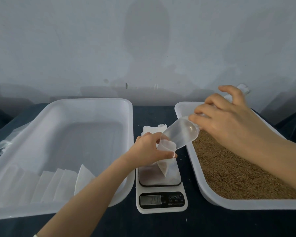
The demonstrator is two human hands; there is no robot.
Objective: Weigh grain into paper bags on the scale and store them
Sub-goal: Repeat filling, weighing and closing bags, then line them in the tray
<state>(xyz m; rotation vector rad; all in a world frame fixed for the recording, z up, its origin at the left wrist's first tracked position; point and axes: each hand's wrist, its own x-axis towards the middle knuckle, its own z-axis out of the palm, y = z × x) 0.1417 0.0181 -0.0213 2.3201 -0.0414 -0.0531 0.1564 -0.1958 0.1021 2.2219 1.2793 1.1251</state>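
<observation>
So the count: one digital scale (161, 189), two white plastic trays, one scoop, two hands in shot.

The scale sits dead centre on the dark worktop (161, 224). It's white, with a glossy rounded-rectangle platform and a black display strip on its near end. The digits are too blurry to read for sure.

The left hand (149, 149) is over the scale's far end, fingers and thumb curled round the mouth of a thin, translucent white paper bag (163, 164). The bag hangs with one pointed corner down on the platform. I can't tell how much is in it.

The right hand (229, 120), up and right of the scale, grips the handle of a clear plastic scoop (181, 134). The scoop is tilted with its lip inside the bag's mouth.

Right of the scale is the grain tray (179, 106), with rounded corners and a bed of fine brown grain (237, 171). A few stray grains lie in the narrow gap between them.

Left of the scale is the storage tray (92, 100), almost touching it. A row of bags (58, 183) overlaps along its near wall. They're flat and white, and I can't count them cleanly.

Just behind the scale there's one small stack of spare bags (151, 130).
</observation>
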